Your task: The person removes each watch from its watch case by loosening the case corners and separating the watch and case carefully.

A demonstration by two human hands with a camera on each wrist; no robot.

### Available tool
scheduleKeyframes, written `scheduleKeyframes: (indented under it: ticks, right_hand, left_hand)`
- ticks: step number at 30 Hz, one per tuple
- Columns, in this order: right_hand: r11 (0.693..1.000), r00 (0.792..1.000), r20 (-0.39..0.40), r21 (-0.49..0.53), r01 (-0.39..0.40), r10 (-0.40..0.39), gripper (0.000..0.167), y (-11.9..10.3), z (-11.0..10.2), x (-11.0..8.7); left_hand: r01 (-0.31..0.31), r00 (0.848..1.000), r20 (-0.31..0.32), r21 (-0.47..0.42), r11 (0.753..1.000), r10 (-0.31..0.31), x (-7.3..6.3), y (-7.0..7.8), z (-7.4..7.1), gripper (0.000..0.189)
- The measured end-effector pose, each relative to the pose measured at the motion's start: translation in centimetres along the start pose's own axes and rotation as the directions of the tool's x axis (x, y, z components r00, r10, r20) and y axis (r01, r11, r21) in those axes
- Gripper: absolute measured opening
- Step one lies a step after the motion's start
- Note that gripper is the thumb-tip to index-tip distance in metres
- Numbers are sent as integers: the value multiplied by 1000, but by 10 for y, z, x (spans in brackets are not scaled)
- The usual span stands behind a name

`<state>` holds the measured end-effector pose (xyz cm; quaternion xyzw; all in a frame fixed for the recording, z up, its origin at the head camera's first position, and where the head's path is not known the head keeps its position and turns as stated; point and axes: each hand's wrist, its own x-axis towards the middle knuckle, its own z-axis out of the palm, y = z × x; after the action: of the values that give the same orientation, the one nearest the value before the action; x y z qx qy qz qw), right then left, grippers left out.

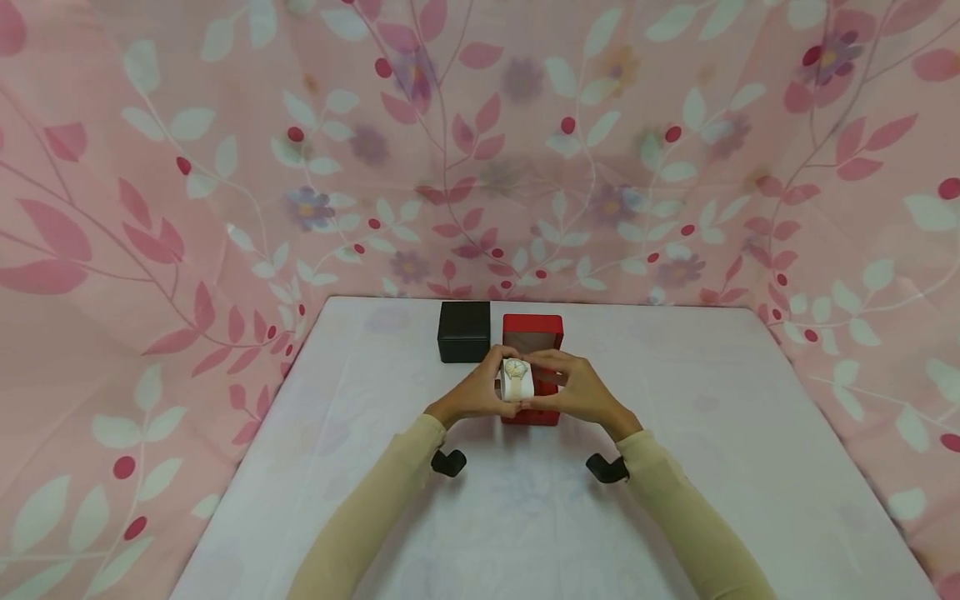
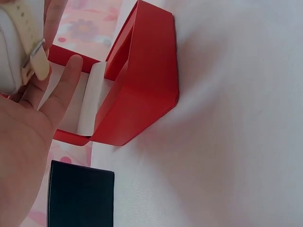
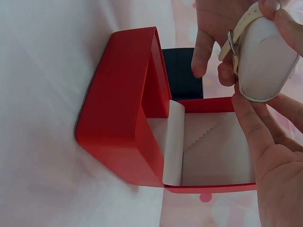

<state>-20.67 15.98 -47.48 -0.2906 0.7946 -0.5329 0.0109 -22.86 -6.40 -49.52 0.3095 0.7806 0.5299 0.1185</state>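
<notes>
A wristwatch (image 1: 515,368) with a cream strap is wrapped round a white cushion (image 3: 265,61). Both hands hold the cushion up over an open red box (image 1: 531,323). My left hand (image 1: 478,392) grips its left side, near the strap's metal buckle (image 3: 232,41). On the other side my right hand (image 1: 583,392) pinches it between thumb and fingers. The watch dial faces up in the head view. In the right wrist view, the red box's lid stands raised and shows a pale lining; the hands hide part of the box in the head view.
A closed black box (image 1: 463,333) stands just left of the red box, near the back of the table. White cloth covers the table (image 1: 525,533). Pink floral fabric (image 1: 517,150) hangs behind and at both sides.
</notes>
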Motion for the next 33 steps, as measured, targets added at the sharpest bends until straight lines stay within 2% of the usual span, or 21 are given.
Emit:
scheduleKeyframes:
  ticks: [7,13,21,30,33]
  right_hand:
    - [999,1000,9,-52,1,-1,72,7,3,-2]
    - [999,1000,3,-41,11,-10,72,6,3,-3]
    - [1000,1000,11,-8,-15,15,70,6,1,-6]
    - [999,1000,5,-46,-11,11,71,9,1,-5]
    - [999,1000,26,-54,-1,3,71,8,0,-5]
  left_hand:
    - [31,1000,1,43,999,-31,0,-2,7,77]
    - [-16,1000,-15,112,994,18,1,-2,9,78]
    - [-24,999,-26,94,995,26,-2,-2,9,78]
    - [23,1000,14,119,993,-24,-2,0,13,79]
    - [35,999,21,110,993,-38,-2,1,14,80]
